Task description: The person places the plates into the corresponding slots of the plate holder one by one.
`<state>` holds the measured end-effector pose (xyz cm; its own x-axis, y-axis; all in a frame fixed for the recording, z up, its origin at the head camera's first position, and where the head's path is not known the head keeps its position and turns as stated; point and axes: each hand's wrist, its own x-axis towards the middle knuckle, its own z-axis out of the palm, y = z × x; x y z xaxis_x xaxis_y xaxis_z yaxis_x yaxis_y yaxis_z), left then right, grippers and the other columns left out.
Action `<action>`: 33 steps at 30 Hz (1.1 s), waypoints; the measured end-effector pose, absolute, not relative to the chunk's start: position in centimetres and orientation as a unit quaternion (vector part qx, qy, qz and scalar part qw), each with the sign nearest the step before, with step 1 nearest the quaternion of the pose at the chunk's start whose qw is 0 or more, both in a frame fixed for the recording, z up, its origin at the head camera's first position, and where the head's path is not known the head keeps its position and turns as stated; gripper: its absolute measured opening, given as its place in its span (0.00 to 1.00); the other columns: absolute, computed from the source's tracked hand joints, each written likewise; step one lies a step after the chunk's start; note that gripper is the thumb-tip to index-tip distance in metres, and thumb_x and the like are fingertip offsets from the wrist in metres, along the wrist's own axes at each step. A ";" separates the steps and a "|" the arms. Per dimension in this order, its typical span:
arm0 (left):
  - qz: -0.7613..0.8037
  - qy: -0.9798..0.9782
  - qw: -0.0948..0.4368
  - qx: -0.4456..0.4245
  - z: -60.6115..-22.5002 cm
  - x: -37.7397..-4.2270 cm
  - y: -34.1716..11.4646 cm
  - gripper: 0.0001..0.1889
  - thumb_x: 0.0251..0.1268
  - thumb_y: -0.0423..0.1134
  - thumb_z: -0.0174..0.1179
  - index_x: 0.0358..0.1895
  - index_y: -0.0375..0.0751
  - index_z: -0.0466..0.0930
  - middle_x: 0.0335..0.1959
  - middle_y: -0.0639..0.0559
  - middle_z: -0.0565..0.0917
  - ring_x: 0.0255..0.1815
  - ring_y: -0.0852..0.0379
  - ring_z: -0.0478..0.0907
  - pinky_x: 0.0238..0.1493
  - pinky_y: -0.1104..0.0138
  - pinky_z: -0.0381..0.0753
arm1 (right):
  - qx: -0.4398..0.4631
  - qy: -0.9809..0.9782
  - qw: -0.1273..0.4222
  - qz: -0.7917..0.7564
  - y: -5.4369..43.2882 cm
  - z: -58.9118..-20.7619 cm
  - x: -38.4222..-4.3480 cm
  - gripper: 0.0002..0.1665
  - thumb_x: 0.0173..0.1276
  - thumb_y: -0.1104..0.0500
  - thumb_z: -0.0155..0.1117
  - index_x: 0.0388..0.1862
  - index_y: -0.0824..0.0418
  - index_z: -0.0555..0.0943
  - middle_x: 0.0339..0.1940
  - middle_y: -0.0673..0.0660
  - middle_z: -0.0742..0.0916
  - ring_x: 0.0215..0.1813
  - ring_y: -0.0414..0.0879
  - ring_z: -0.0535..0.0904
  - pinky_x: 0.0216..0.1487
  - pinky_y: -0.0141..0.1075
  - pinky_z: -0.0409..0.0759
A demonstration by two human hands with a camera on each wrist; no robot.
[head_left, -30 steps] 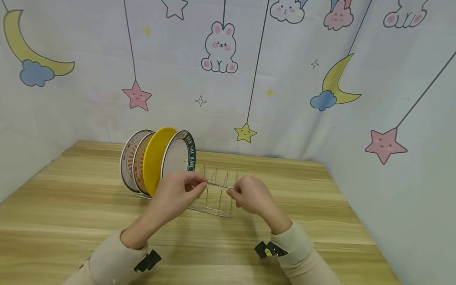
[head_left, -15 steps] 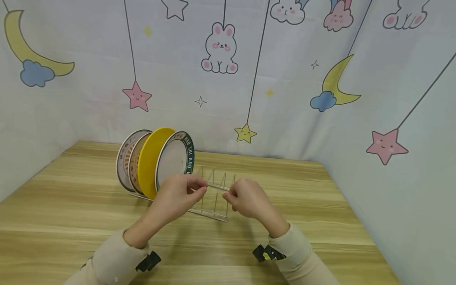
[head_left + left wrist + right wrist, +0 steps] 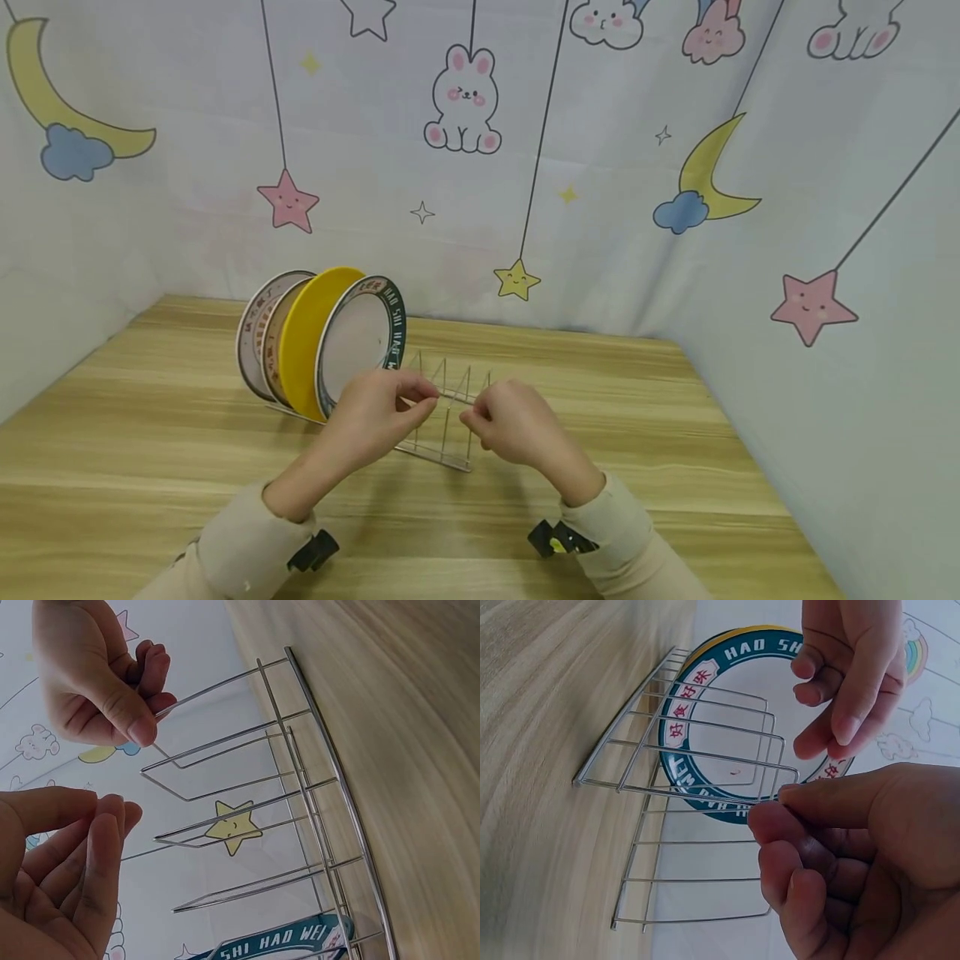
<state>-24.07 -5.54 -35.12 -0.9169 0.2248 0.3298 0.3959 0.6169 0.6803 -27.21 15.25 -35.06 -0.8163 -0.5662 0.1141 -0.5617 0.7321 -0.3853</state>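
A wire dish rack (image 3: 435, 457) stands on the table with several plates upright in its left part. Nearest my hands is a white plate with a dark green lettered rim (image 3: 356, 343). Behind it lean a yellow plate (image 3: 302, 354), a tan-rimmed plate (image 3: 272, 367) and a white patterned plate (image 3: 250, 342). My right hand (image 3: 522, 422) pinches the top of the rack's right end wire between thumb and forefinger (image 3: 832, 799). Beside the rack's wires, my left hand (image 3: 375, 414) hovers with loosely curled fingers (image 3: 101, 862), holding nothing and covering part of the front plate.
The wood-patterned table (image 3: 637, 450) extends around the rack. A white cloth backdrop (image 3: 360, 133) printed with stars, moons and rabbits rises behind and at both sides. Dark straps (image 3: 562, 537) sit on the beige sleeves.
The rack and its plates have shifted left, with the right end swinging toward me. My right hand has moved left and slightly nearer with it. My left hand has barely moved.
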 end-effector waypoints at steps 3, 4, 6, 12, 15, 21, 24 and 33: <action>-0.397 -0.894 0.109 -0.178 -35.3 -24.1 -5.5 0.04 0.64 0.35 0.66 0.38 0.47 0.88 0.37 0.58 0.87 0.32 0.62 0.83 0.35 0.66 0.83 | -0.304 0.931 0.005 -0.204 15.1 -35.0 -27.1 0.31 0.74 0.54 0.60 0.07 0.51 0.71 0.06 0.41 0.74 0.10 0.38 0.67 0.16 0.31 0.64; -0.395 -0.894 0.110 -0.179 -35.3 -24.1 -5.4 0.04 0.64 0.35 0.67 0.38 0.47 0.88 0.37 0.58 0.87 0.33 0.62 0.82 0.35 0.66 0.83 | -0.304 0.931 0.006 -0.203 15.1 -35.0 -27.1 0.31 0.74 0.53 0.61 0.07 0.51 0.72 0.06 0.41 0.75 0.10 0.38 0.67 0.16 0.31 0.64; -0.391 -0.895 0.112 -0.184 -35.4 -24.1 -5.4 0.04 0.63 0.35 0.67 0.38 0.47 0.88 0.38 0.57 0.87 0.33 0.61 0.83 0.35 0.66 0.83 | -0.305 0.931 0.007 -0.202 15.1 -35.0 -27.0 0.30 0.74 0.53 0.61 0.08 0.51 0.72 0.06 0.41 0.75 0.10 0.38 0.68 0.17 0.31 0.64; -0.375 -0.900 0.116 -0.189 -35.7 -24.1 -5.3 0.05 0.63 0.34 0.67 0.37 0.49 0.89 0.39 0.57 0.87 0.32 0.62 0.82 0.34 0.67 0.82 | -0.307 0.930 0.007 -0.200 15.0 -35.2 -27.0 0.29 0.74 0.54 0.61 0.09 0.51 0.74 0.07 0.41 0.75 0.11 0.38 0.69 0.17 0.30 0.66; -0.371 -0.903 0.108 -0.186 -35.8 -24.1 -5.2 0.06 0.63 0.34 0.67 0.38 0.49 0.90 0.40 0.57 0.87 0.32 0.62 0.82 0.33 0.68 0.82 | -0.309 0.930 0.002 -0.197 14.9 -35.4 -26.9 0.29 0.74 0.54 0.61 0.09 0.51 0.74 0.07 0.41 0.75 0.11 0.38 0.69 0.17 0.30 0.66; -0.368 -0.906 0.090 -0.188 -35.9 -24.0 -5.1 0.06 0.62 0.34 0.68 0.39 0.49 0.90 0.40 0.57 0.87 0.33 0.62 0.82 0.32 0.69 0.82 | -0.317 0.929 0.001 -0.192 14.6 -35.4 -26.6 0.28 0.73 0.55 0.61 0.08 0.50 0.74 0.07 0.40 0.75 0.11 0.37 0.70 0.17 0.30 0.66; -0.364 -0.908 0.086 -0.188 -36.0 -24.1 -5.1 0.06 0.62 0.35 0.68 0.39 0.49 0.90 0.40 0.57 0.87 0.33 0.62 0.82 0.31 0.70 0.81 | -0.321 0.928 -0.001 -0.187 14.4 -35.4 -26.4 0.27 0.73 0.55 0.62 0.10 0.50 0.76 0.07 0.40 0.75 0.12 0.36 0.69 0.18 0.30 0.66; -0.350 -0.912 0.088 -0.196 -36.2 -24.2 -5.2 0.04 0.62 0.36 0.68 0.38 0.48 0.90 0.34 0.60 0.87 0.33 0.63 0.81 0.34 0.66 0.81 | -0.334 0.926 -0.014 -0.177 13.8 -35.5 -26.0 0.27 0.73 0.55 0.62 0.09 0.50 0.75 0.07 0.40 0.73 0.12 0.35 0.68 0.18 0.29 0.65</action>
<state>-24.24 -5.18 -36.21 -0.9076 0.2960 0.2978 0.4192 0.6785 0.6033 -26.05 13.80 -35.52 -0.7767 -0.6129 0.1451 -0.6231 0.7142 -0.3188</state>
